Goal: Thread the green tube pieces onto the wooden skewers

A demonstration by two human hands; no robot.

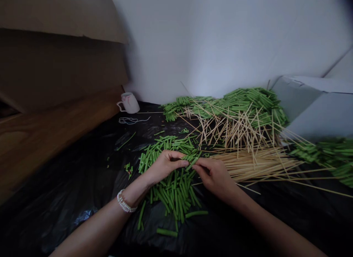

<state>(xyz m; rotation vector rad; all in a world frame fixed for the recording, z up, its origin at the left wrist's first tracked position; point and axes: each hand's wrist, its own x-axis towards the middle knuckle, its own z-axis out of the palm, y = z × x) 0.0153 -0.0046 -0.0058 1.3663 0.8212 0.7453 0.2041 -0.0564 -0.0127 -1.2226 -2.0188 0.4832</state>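
Note:
Over a heap of cut green bean pieces (176, 198), my two hands meet. My left hand (165, 165), with a beaded bracelet at the wrist, pinches a few green bean pieces (190, 159) between thumb and fingertips. My right hand (215, 174) is closed in a pinch at the right end of the same pieces, thumb and forefinger touching a bean piece. Whether a thin skewer is also in its fingers I cannot tell. Beside my right hand lies a pile of loose bamboo skewers (256, 163).
Behind, skewers threaded with bean pieces (248, 102) are stacked along the white wall. More bean pieces (336, 154) lie at right by a white box (320, 106). A mug (129, 103) and string (128, 120) sit back left on black plastic sheeting (91, 176), near a cardboard box (63, 65).

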